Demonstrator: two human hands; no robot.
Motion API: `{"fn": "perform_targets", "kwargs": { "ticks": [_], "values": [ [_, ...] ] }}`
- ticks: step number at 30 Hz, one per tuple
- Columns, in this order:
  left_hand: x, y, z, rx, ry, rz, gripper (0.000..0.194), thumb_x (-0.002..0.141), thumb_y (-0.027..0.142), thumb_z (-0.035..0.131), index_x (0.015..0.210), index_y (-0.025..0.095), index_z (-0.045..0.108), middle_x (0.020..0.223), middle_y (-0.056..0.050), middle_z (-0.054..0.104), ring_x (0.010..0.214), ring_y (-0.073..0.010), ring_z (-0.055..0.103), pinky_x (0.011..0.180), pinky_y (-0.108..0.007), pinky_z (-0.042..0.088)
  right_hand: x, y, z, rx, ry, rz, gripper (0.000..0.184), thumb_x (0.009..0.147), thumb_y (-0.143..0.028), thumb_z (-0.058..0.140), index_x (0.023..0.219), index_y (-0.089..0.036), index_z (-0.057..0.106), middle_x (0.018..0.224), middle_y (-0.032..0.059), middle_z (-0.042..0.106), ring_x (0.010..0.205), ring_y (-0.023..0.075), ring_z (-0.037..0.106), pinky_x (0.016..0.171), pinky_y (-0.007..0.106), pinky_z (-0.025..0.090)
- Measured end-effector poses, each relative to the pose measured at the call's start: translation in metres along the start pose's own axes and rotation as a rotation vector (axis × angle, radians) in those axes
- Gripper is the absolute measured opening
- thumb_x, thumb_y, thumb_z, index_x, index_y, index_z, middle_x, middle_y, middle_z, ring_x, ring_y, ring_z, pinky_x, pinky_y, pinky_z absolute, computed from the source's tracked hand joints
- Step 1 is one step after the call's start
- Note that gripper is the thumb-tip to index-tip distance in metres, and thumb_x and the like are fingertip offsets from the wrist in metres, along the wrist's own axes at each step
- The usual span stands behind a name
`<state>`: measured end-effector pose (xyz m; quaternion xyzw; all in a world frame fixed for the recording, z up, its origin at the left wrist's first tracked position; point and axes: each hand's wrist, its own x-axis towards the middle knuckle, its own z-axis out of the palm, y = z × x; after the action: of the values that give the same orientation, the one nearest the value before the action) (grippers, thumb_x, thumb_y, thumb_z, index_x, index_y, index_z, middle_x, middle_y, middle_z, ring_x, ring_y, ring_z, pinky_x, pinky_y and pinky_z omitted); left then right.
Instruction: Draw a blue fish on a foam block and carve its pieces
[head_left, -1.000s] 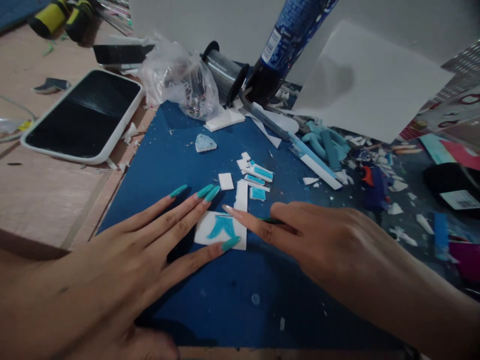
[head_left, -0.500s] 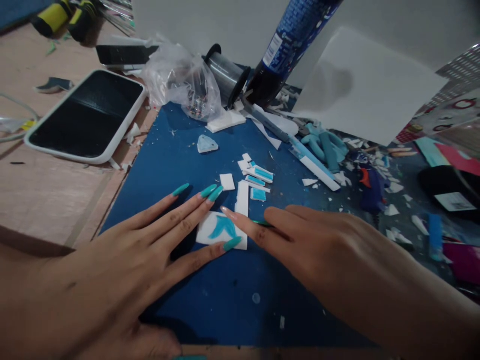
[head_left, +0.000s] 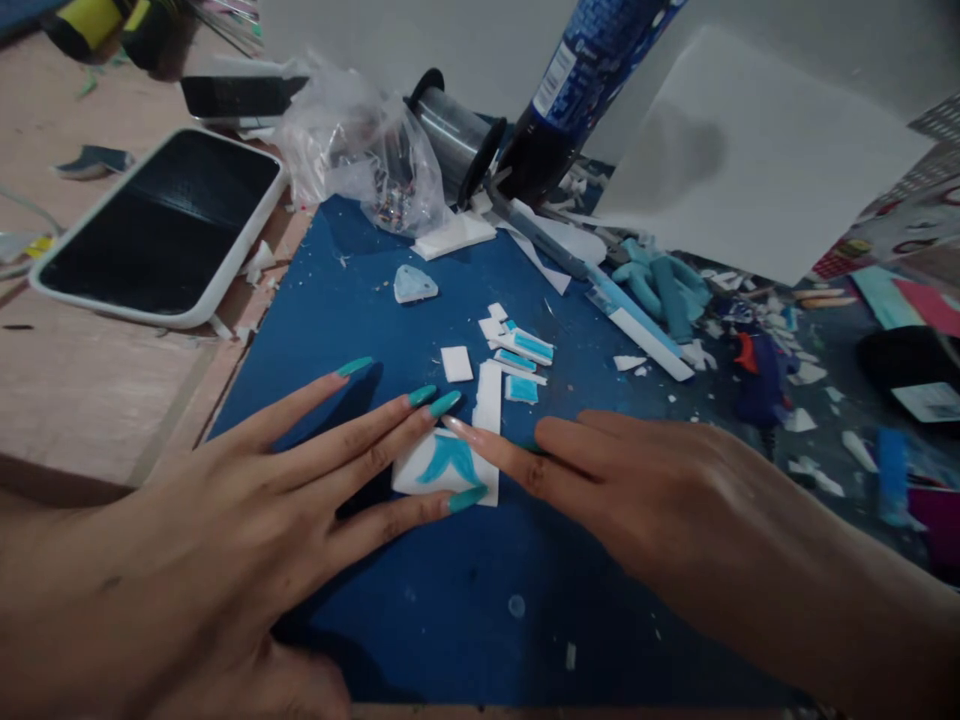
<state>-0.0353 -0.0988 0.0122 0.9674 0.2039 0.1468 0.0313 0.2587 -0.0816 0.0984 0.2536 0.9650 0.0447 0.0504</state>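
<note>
Widely open left hand (head_left: pixel 247 510) on sheet (head_left: pixel 409 472)

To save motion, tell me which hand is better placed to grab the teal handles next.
Right, I judge: the right hand is nearer the teal handles. The left hand lies farther off, its thumb on the white card.

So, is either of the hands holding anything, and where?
The left hand presses a flat white piece with a turquoise shape at its upper left and lower right; whether the right hand grips anything cannot be told.
</note>
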Motion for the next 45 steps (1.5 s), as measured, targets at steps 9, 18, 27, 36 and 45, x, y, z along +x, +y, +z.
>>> {"fn": "perform_targets", "kwargs": {
  "ticks": [9, 18, 27, 36, 45],
  "values": [
    [0.001, 0.003, -0.008, 0.043, -0.041, -0.032, 0.087, 0.104, 0.083, 0.025, 0.169, 0.026, 0.037, 0.172, -0.013, 0.045, 0.163, -0.0306, 0.033, 0.138, -0.051, 0.003, -0.002, 0.007, 0.002, 0.071, -0.008, 0.004, 0.059, 0.088, 0.012, 0.045, 0.135, -0.011, 0.072, 0.078, 0.0014, 0.074, 0.06, 0.0162, 0.069, 0.046, 0.026, 0.048],
    [0.001, 0.006, -0.008, 0.024, -0.057, -0.073, 0.082, 0.106, 0.078, 0.025, 0.17, 0.028, 0.03, 0.171, -0.008, 0.047, 0.162, -0.029, 0.037, 0.139, -0.053, 0.004, -0.009, 0.01, 0.008, 0.089, -0.006, -0.002, 0.067, 0.085, 0.012, 0.042, 0.141, -0.011, 0.068, 0.079, 0.0008, 0.071, 0.058, 0.0143, 0.065, 0.046, 0.025, 0.042],
    [0.003, 0.008, -0.012, -0.011, -0.038, -0.085, 0.074, 0.11, 0.072, 0.028, 0.169, 0.027, 0.035, 0.174, -0.008, 0.041, 0.166, -0.0264, 0.028, 0.139, -0.051, 0.006, -0.019, 0.009, 0.008, 0.073, -0.015, 0.059, 0.071, 0.088, 0.015, 0.031, 0.14, -0.015, 0.069, 0.078, 0.0008, 0.069, 0.056, 0.0139, 0.063, 0.045, 0.025, 0.047],
    [0.002, 0.006, -0.01, -0.046, -0.022, -0.083, 0.074, 0.11, 0.073, 0.029, 0.169, 0.029, 0.038, 0.174, -0.009, 0.042, 0.16, -0.0294, 0.041, 0.139, -0.051, 0.007, -0.046, 0.017, 0.012, 0.133, -0.01, 0.068, 0.056, 0.103, 0.001, 0.029, 0.144, -0.014, 0.064, 0.073, 0.0001, 0.066, 0.056, 0.0143, 0.067, 0.042, 0.024, 0.048],
    [0.004, 0.009, -0.007, -0.084, -0.014, -0.111, 0.07, 0.106, 0.071, 0.043, 0.164, 0.033, 0.045, 0.174, -0.005, 0.042, 0.158, -0.0317, 0.044, 0.139, -0.049, 0.005, -0.079, 0.01, 0.02, 0.138, 0.039, 0.204, 0.058, 0.111, -0.005, 0.024, 0.162, -0.025, 0.043, 0.078, -0.0022, 0.056, 0.059, 0.0125, 0.06, 0.049, 0.025, 0.042]
  ]
}}
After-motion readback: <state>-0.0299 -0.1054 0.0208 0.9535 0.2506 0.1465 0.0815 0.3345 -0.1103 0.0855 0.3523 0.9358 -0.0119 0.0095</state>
